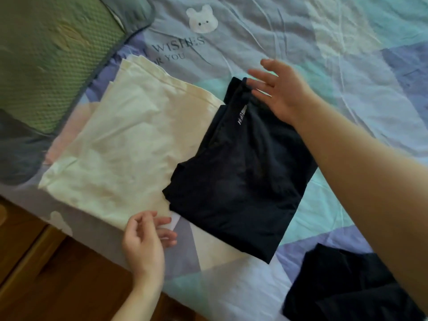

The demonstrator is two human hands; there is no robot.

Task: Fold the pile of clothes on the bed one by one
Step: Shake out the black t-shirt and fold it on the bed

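Note:
A folded black garment (240,172) lies flat in the middle of the bed, with a small white label showing near its top. Beside it on the left lies a folded cream garment (129,147). My right hand (280,91) hovers open, fingers spread, over the black garment's top corner, its fingertips at the fabric's edge. Near the bed's front edge my left hand (148,237) is loosely curled and empty, by the cream garment's lower corner. More black clothing (342,286), unfolded, lies at the lower right, partly hidden by my right forearm.
The bed sheet (324,38) is pastel patchwork with a bear print and lettering. A green textured pillow (46,54) with grey trim lies at the top left. The wooden floor (46,274) shows below the bed's front edge at lower left.

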